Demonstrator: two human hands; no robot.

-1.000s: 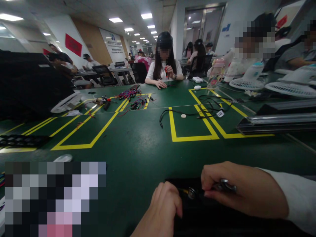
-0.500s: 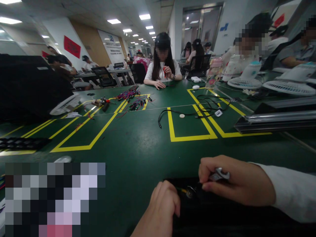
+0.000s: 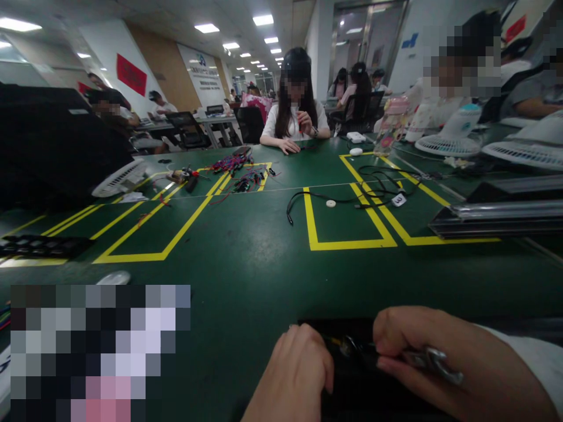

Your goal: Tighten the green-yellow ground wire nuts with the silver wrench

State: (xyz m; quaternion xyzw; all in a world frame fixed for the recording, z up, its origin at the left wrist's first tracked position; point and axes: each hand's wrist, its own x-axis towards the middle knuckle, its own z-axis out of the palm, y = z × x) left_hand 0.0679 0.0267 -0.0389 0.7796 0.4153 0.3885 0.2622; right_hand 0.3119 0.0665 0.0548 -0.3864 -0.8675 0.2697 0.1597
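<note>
**Head view: wrench on a small fitting at the counter's near edge**

Head camera looks down at both hands working over a black part (image 3: 352, 381) lying on the green counter (image 3: 246, 264), right at the near edge. The right hand (image 3: 440, 363) is clenched around a small metal wrench (image 3: 433, 358), its head set toward a round metal fitting (image 3: 345, 346) on the black part. The left hand (image 3: 294, 375) is curled against the part's left side, steadying it. Judging by the grip, this is the turning step on the fitting; the next move likely calls for a short, controlled swing while the left hand keeps the part from sliding. A person sits well apart across the counter.
</note>
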